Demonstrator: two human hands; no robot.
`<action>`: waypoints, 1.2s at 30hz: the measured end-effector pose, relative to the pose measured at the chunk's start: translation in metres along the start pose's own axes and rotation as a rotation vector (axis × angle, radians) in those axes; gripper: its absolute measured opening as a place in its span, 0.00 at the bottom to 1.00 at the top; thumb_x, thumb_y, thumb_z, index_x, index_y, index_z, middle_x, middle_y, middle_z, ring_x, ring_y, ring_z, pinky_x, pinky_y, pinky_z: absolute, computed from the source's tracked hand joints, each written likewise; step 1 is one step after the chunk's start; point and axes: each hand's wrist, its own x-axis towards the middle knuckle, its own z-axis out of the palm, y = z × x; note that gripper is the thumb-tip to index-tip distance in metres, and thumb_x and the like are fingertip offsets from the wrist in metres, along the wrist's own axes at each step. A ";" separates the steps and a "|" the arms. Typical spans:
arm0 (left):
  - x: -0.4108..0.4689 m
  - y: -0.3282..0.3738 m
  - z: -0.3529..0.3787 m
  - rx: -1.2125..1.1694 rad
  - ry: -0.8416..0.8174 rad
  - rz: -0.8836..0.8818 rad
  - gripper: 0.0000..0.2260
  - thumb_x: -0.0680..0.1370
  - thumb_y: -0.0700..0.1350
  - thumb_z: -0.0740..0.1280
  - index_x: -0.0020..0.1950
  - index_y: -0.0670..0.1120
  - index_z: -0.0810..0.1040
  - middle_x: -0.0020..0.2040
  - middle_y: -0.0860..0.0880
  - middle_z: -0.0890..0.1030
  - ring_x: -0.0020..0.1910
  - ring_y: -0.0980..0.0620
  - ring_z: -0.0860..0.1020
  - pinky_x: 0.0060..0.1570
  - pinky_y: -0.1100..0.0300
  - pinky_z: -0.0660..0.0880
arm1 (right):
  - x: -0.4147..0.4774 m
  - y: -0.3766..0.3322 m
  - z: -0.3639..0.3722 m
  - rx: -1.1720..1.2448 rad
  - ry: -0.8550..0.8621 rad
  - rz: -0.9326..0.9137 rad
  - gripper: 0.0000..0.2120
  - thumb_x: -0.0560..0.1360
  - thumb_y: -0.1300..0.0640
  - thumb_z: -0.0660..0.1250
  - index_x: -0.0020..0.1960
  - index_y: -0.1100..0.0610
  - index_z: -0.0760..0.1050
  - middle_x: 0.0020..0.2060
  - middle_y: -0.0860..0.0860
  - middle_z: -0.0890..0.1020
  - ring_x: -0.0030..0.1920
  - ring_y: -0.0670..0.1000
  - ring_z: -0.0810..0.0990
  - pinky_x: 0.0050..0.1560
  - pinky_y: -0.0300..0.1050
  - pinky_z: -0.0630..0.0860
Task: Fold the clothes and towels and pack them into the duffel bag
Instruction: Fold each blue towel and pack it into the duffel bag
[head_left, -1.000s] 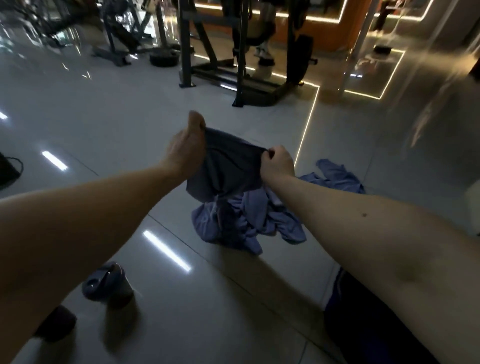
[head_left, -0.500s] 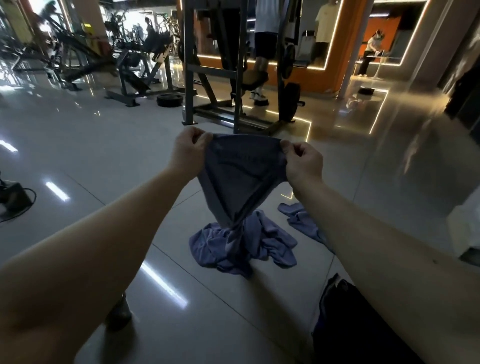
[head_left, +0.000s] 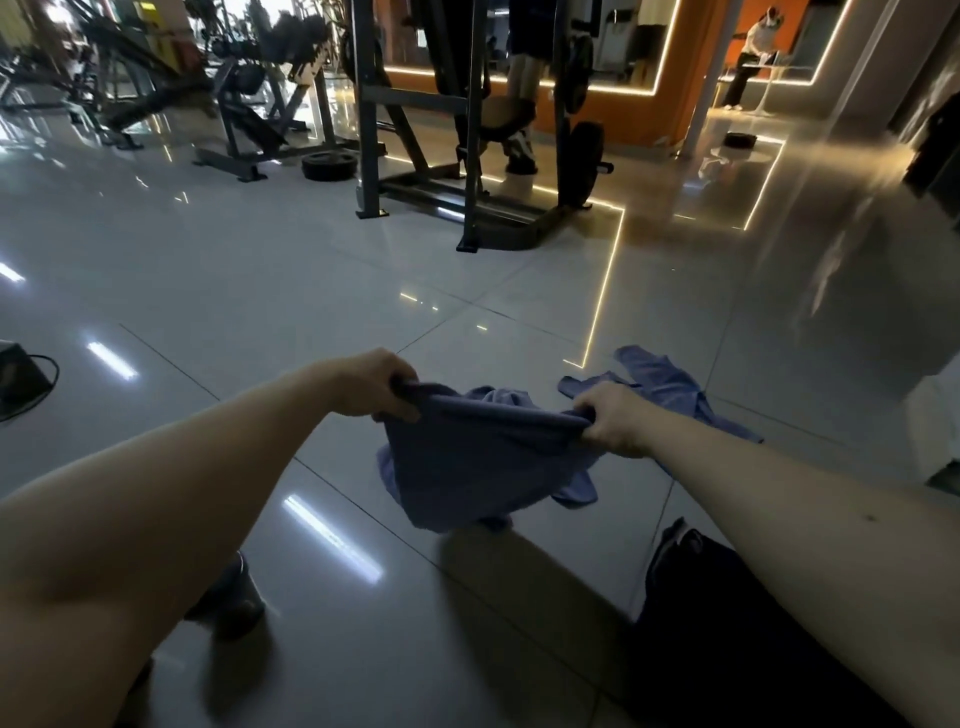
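Head view shows us holding a blue garment (head_left: 478, 462) by its top edge. Our left hand (head_left: 376, 384) grips one corner and our right hand (head_left: 613, 418) the other, with the fingers of both curled tight on the cloth. The garment is stretched between our fingers and hangs below them, above the floor (head_left: 311, 291). We judge that the slack lower hem could snag the crumpled clothes (head_left: 670, 384) just beyond our fingers. One corner could also slip and skew the fold. What looks like the dark bag (head_left: 727, 649) lies nearer us than our right fingers.
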 end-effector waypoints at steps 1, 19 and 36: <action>0.002 -0.008 0.006 0.012 -0.019 -0.013 0.05 0.73 0.47 0.75 0.43 0.52 0.80 0.40 0.48 0.82 0.41 0.47 0.80 0.44 0.53 0.76 | 0.003 0.009 0.007 -0.007 -0.009 0.040 0.10 0.72 0.60 0.69 0.33 0.54 0.72 0.34 0.54 0.78 0.33 0.49 0.72 0.32 0.41 0.67; -0.046 0.094 -0.134 -0.422 0.908 0.114 0.07 0.84 0.46 0.61 0.55 0.44 0.72 0.46 0.46 0.76 0.44 0.49 0.73 0.36 0.59 0.65 | -0.032 -0.091 -0.148 0.724 0.680 -0.067 0.11 0.79 0.49 0.65 0.50 0.56 0.79 0.46 0.59 0.83 0.49 0.60 0.82 0.53 0.61 0.80; -0.077 0.128 -0.160 -0.425 0.737 0.180 0.15 0.84 0.53 0.59 0.51 0.48 0.83 0.45 0.48 0.83 0.44 0.51 0.80 0.41 0.58 0.72 | -0.069 -0.106 -0.215 0.737 0.681 -0.064 0.16 0.82 0.44 0.61 0.45 0.53 0.80 0.45 0.52 0.81 0.46 0.51 0.78 0.49 0.49 0.73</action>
